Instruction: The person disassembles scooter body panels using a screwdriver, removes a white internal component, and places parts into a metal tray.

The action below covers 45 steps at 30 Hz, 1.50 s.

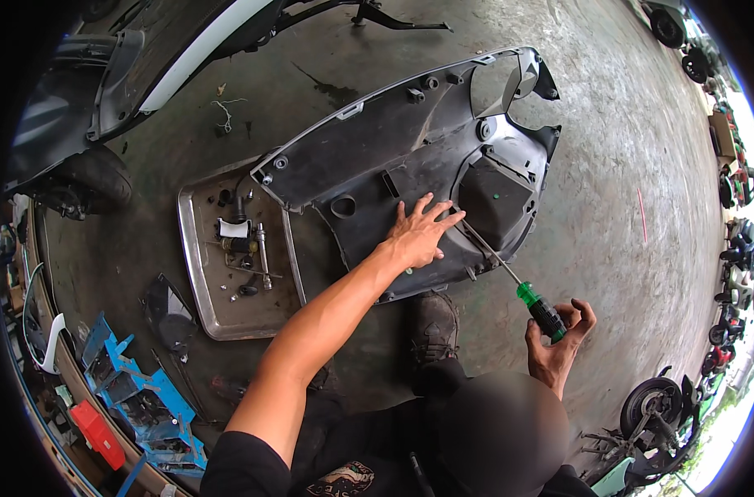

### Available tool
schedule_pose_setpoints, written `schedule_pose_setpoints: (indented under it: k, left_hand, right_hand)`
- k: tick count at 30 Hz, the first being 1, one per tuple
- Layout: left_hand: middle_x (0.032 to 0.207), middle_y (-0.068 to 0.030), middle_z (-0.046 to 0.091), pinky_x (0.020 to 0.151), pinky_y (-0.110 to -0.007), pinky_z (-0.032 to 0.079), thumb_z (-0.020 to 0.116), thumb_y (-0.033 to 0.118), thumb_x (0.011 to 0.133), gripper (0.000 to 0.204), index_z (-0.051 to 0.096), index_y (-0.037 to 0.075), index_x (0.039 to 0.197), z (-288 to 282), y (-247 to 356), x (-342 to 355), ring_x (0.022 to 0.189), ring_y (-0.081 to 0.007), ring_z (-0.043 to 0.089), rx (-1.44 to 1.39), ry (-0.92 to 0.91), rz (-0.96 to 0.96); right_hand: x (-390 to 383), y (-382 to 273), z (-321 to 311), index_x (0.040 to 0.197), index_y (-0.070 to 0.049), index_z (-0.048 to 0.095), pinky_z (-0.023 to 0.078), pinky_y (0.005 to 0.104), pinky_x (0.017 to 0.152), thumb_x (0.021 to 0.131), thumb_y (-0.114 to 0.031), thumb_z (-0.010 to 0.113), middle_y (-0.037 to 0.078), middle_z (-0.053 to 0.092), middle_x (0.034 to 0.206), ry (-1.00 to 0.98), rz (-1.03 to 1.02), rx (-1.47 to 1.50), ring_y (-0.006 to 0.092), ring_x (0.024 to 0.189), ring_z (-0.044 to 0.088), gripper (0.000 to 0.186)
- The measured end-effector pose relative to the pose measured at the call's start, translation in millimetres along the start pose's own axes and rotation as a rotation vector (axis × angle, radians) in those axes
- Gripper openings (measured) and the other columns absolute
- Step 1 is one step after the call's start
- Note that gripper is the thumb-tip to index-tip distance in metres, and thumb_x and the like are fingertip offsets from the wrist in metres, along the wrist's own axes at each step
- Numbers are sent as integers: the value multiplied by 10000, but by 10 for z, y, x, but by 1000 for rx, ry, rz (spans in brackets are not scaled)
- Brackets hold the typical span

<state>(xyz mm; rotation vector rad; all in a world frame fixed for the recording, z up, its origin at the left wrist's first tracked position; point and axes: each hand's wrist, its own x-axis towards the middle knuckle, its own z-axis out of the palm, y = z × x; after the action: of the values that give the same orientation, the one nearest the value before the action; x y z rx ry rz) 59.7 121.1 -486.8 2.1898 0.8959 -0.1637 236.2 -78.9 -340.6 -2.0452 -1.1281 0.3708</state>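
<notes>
A large black plastic scooter body panel (369,161) lies on the floor with its ribbed, bossed side up. My left hand (418,232) rests on it, fingers spread, beside the edge of a raised box-shaped section (493,199). In my right hand (559,340) is a screwdriver (543,313) with a green and black handle, its butt end between thumb and fingers. The long metal shaft slants up and left over the panel to that section's edge, close to my left fingertips. Its very tip is hard to make out there.
A metal tray (196,286) with sockets, bolts and small parts sits under the panel's left end. Further left are a dark plastic piece (168,306) and a blue tool rack (145,398). A partly stripped scooter (70,108) stands upper left; a wheel (652,406) is lower right.
</notes>
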Motion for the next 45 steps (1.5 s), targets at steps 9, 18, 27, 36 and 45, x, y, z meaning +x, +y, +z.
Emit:
schedule_pose_setpoints:
  k: [9,18,27,36,45]
  left_hand:
    - [1627,-14,240,1159,-685,231,783,239,825,903,273,322,1566,-46,5,-6,1513,-350,143,1,-10,3]
    - [1602,-26,278,1159,-672,235,775,240,833,849,321,297,1547,-32,-11,-24,1497,-355,174,6,15,7]
    - [1331,-56,573,1086,-456,375,688,176,863,256,742,165,1112,107,-58,314,1288,-272,468,73,424,238]
    - [885,-31,680,842,-385,493,663,161,852,57,712,131,847,56,-131,592,912,-237,647,86,461,372]
    - [865,-111,710,735,-345,540,583,70,898,143,680,7,982,334,368,477,810,-228,696,-689,462,206]
  right_hand:
    - [39,12,-17,1263,-64,475,487,340,700,949,-276,673,108,637,922,-24,17,-30,189,696,591,428]
    - [108,-159,-55,1288,-76,484,477,284,607,953,-279,688,86,682,913,-89,193,26,132,761,625,443]
    - [100,-262,-112,1311,-49,564,556,309,749,842,-174,801,112,731,978,-195,356,72,185,903,692,541]
    - [-268,166,-542,1096,18,719,519,240,726,824,-110,770,61,731,864,-58,362,-116,88,751,649,305]
    - [-427,238,-659,1081,21,724,509,232,705,822,-112,769,55,725,840,-18,368,-164,84,735,639,295]
